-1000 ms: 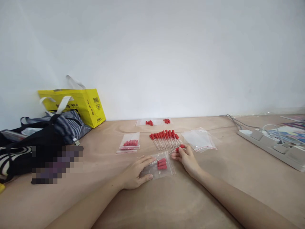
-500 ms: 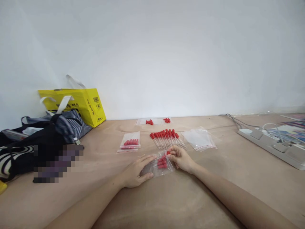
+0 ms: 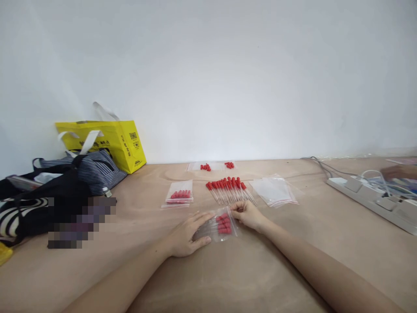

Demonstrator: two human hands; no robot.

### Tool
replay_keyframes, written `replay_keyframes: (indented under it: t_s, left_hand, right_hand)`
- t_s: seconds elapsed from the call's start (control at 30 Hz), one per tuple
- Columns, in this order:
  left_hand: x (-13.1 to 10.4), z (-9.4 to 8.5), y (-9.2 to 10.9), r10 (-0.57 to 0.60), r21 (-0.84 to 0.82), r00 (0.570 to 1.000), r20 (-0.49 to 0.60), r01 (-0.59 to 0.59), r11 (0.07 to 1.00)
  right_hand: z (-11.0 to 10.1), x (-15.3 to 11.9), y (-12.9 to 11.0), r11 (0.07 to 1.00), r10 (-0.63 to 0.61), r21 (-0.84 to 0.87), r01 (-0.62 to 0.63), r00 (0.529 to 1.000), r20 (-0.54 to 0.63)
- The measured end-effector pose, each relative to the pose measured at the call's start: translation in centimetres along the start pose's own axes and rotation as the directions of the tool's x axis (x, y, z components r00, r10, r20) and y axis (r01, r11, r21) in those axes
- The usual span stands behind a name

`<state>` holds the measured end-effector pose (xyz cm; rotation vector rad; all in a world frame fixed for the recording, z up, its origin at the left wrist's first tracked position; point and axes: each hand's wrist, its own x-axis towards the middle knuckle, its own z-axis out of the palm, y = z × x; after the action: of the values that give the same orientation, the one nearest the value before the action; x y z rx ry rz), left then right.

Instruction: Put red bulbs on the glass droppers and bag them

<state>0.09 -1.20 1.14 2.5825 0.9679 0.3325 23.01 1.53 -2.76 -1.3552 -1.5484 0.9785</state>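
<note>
A clear zip bag (image 3: 213, 237) lies on the table in front of me, with several red-bulbed droppers (image 3: 224, 224) inside it. Fingers spread, my left hand (image 3: 189, 234) rests on the bag's left part. My right hand (image 3: 245, 214) pinches the bag's edge at its upper right corner. Just beyond, a row of loose glass droppers with red bulbs (image 3: 226, 188) is fanned out. To the left are filled zip bags (image 3: 179, 193), stacked. Flat zip bags (image 3: 272, 190) lie in a pile to the right.
Farther back, another clear bag (image 3: 216, 166) holds red bulbs and thin tubes. A yellow bag (image 3: 130, 148), a striped bag (image 3: 94, 169) and a black bag (image 3: 65, 204) crowd the left. On the right are a power strip (image 3: 371, 202) and another person's blurred hand (image 3: 402, 171).
The red dropper bulb at my right fingertips has gone into the bag beside the others. My right fingers now hold the bag's edge. Another person's hand has appeared at the far right.
</note>
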Motion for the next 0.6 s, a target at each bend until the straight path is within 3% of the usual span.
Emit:
replay_keyframes:
  t_s: [0.1, 0.2, 0.3, 0.43, 0.53, 0.6]
  left_hand:
    - [0.1, -0.1, 0.1, -0.004, 0.001, 1.000, 0.020, 0.004, 1.000]
    - [0.1, -0.3, 0.2, 0.010, 0.005, 0.999, 0.034, -0.010, 1.000]
    - [0.1, -0.3, 0.2, 0.003, 0.002, 0.998, 0.056, -0.003, 1.000]
    - [0.1, -0.2, 0.0, -0.003, -0.014, 0.998, 0.057, 0.004, 1.000]
    - [0.1, -0.2, 0.0, 0.007, -0.010, 0.999, 0.050, -0.007, 1.000]
    - [0.1, -0.3, 0.1, 0.002, -0.004, 0.998, 0.058, -0.002, 1.000]
  right_hand:
    - [-2.5, 1.5, 0.4, 0.977, 0.030, -0.198, -0.081, 0.968, -0.249]
    - [-5.3, 3.6, 0.8, 0.945, 0.070, -0.271, -0.183, 0.923, -0.379]
    - [-6.8, 5.6, 0.8, 0.908, 0.145, -0.313, -0.279, 0.909, -0.390]
    - [-6.7, 7.6, 0.6, 0.879, 0.235, -0.318, -0.355, 0.904, -0.358]
    - [-6.5, 8.1, 0.7, 0.902, 0.235, -0.272, -0.335, 0.909, -0.343]
    - [-6.6, 7.9, 0.7, 0.943, 0.165, -0.219, -0.250, 0.924, -0.345]
